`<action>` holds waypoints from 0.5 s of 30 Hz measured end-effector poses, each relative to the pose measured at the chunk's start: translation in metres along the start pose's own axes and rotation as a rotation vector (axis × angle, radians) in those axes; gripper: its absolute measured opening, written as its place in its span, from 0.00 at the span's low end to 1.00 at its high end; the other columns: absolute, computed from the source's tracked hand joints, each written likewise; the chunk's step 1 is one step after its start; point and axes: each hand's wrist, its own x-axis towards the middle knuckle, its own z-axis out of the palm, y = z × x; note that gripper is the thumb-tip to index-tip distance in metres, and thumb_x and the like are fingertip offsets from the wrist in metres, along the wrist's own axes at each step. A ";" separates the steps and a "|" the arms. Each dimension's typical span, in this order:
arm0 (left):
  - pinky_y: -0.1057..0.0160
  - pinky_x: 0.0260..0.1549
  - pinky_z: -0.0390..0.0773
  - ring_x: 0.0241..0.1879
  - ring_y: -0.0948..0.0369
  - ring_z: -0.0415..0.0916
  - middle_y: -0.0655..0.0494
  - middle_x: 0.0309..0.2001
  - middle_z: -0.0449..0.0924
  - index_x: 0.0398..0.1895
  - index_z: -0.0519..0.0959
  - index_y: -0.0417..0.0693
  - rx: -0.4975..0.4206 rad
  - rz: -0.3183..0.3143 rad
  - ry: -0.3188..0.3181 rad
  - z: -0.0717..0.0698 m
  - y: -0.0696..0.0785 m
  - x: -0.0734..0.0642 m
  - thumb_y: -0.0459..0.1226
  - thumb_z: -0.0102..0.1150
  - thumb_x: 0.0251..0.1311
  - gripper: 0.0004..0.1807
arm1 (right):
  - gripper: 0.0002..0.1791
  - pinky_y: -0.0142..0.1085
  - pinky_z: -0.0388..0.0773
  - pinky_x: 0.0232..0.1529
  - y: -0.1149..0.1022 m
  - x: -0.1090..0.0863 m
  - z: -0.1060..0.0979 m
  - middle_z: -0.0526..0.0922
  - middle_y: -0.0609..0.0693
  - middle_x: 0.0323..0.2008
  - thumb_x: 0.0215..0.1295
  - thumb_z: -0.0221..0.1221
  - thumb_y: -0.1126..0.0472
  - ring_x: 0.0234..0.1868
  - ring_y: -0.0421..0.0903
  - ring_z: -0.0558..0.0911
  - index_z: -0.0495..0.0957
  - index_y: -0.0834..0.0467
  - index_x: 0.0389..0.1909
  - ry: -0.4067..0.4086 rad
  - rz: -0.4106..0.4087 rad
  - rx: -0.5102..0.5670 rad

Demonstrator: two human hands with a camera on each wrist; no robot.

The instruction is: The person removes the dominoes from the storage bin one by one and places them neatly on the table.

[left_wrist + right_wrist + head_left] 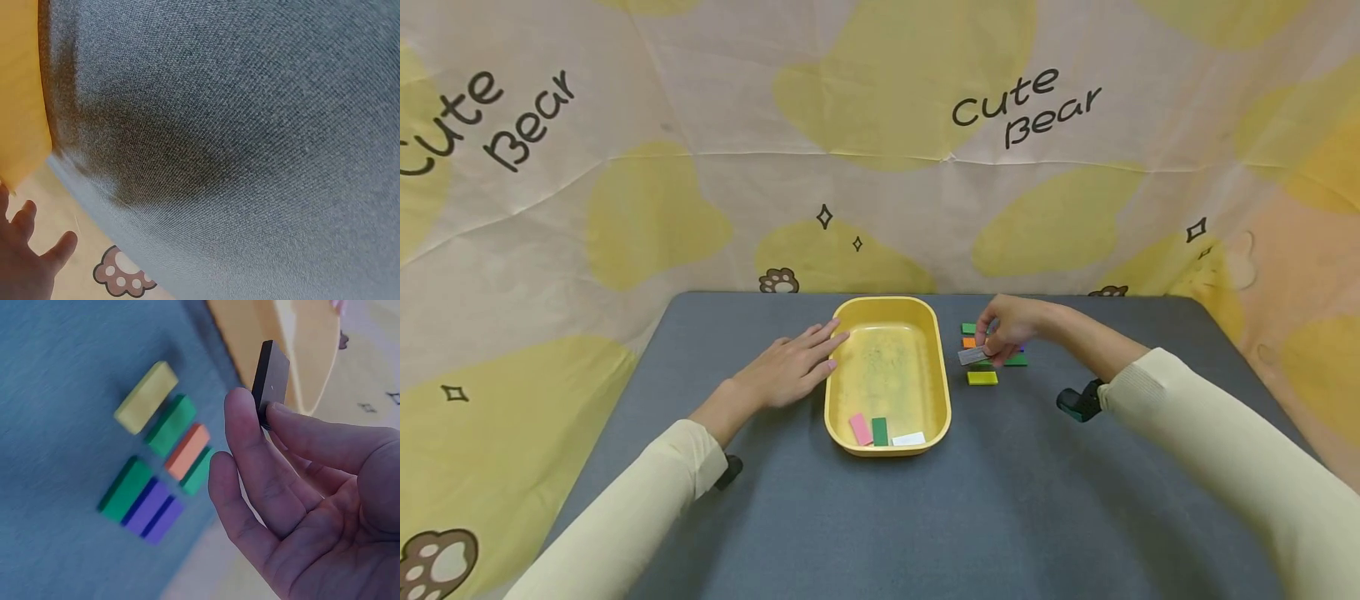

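Note:
My right hand (1009, 327) pinches a dark domino-shaped block (272, 380) by one end, between thumb and fingers. It is held above the table, to the right of the yellow tray (944, 379); its top looks grey in the head view. Below that hand lie a yellow block (146, 397), an orange block (188, 452), several green blocks (172, 425) and purple blocks (147, 506). My left hand (786, 367) rests on the tray's left rim, fingers extended. Inside the tray's near end are a pink block (861, 429), a green block (880, 432) and a white block (908, 439).
A grey cloth-covered table (880, 525) carries the tray and blocks. Behind its far edge hangs a patterned curtain (865, 100) with yellow patches and lettering. Dark wrist devices sit at both cuffs.

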 end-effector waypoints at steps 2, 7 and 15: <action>0.36 0.65 0.57 0.77 0.46 0.47 0.54 0.80 0.44 0.79 0.55 0.55 -0.002 -0.003 -0.004 0.000 0.000 0.000 0.49 0.38 0.78 0.30 | 0.05 0.38 0.83 0.35 0.007 -0.004 -0.001 0.85 0.56 0.30 0.67 0.59 0.71 0.29 0.45 0.87 0.77 0.69 0.42 0.003 0.003 0.008; 0.35 0.65 0.56 0.77 0.46 0.47 0.54 0.80 0.44 0.79 0.54 0.55 -0.002 -0.005 -0.010 0.001 -0.001 0.000 0.50 0.39 0.78 0.30 | 0.06 0.39 0.83 0.36 0.027 -0.010 -0.001 0.83 0.57 0.33 0.68 0.59 0.70 0.30 0.46 0.87 0.77 0.69 0.42 0.012 0.022 0.009; 0.35 0.66 0.55 0.77 0.46 0.46 0.56 0.80 0.43 0.80 0.53 0.57 -0.007 -0.021 -0.022 0.000 -0.001 0.000 0.51 0.39 0.78 0.31 | 0.06 0.41 0.83 0.36 0.060 -0.011 0.003 0.84 0.54 0.31 0.67 0.60 0.70 0.29 0.45 0.87 0.76 0.70 0.40 0.051 0.038 0.023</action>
